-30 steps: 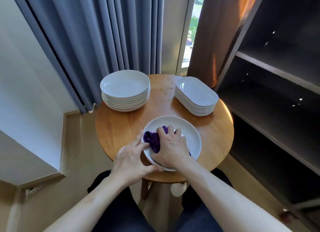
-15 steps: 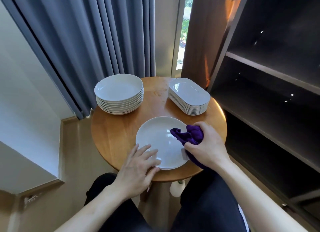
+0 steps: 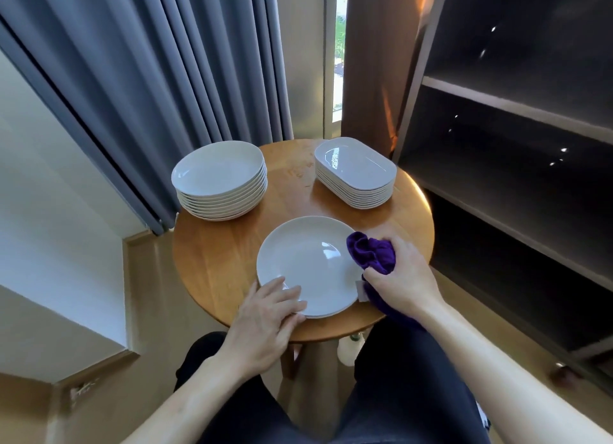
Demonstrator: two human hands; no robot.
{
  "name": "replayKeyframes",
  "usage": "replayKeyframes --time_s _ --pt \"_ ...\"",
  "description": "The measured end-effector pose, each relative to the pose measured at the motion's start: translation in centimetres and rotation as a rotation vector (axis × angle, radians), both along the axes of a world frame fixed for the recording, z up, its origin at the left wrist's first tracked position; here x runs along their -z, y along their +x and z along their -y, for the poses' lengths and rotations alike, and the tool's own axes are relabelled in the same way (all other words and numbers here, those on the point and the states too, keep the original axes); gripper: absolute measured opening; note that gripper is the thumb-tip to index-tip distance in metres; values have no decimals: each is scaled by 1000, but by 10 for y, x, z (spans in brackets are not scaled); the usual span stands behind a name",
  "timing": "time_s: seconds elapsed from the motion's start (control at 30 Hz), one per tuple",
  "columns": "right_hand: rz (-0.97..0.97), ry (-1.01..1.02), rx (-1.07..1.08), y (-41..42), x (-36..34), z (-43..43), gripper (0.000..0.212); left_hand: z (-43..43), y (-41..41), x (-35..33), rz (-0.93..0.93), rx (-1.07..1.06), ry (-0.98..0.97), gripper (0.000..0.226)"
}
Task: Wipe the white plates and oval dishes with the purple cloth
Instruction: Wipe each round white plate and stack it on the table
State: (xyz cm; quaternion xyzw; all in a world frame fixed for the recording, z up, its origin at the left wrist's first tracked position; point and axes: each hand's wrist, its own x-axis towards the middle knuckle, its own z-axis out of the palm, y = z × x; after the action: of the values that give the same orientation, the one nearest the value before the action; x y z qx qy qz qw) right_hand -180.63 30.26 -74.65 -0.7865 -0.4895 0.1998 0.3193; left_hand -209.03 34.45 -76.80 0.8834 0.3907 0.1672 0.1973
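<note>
A single white round plate [image 3: 308, 261] lies at the near side of the round wooden table [image 3: 219, 261]. My left hand [image 3: 265, 317] rests on its near-left rim, fingers laid over the edge. At the plate's right rim my right hand [image 3: 401, 277] grips the bunched purple cloth [image 3: 371, 252], which overlaps the rim there. A stack of white round plates [image 3: 220, 178] stands at the back left. A stack of white oval dishes [image 3: 356, 171] stands at the back right.
Grey curtains [image 3: 166, 78] hang behind the table, with a window strip beside them. A dark open shelving unit [image 3: 517, 164] stands close on the right. My legs in dark trousers sit under the near edge. A low white wall ledge is on the left.
My right hand has carried the purple cloth from the plate's near-left part to its right rim. My left hand stays on the near rim.
</note>
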Motion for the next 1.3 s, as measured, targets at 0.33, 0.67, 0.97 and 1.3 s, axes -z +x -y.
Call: replayKeyframes --time_s 0.33,0.67,0.97,1.3 --pt "-59 -11 16 4 7 0 50 -1 0 -2 -49 35 82 22" --pt "-162 69 152 7 4 -4 43 0 -1 -6 -53 8 58 23" --pt "44 11 73 -5 10 0 55 -5 -4 -10 -56 -26 44 24" --pt "104 27 63 -9 14 2 63 0 1 -30 70 -42 90 13"
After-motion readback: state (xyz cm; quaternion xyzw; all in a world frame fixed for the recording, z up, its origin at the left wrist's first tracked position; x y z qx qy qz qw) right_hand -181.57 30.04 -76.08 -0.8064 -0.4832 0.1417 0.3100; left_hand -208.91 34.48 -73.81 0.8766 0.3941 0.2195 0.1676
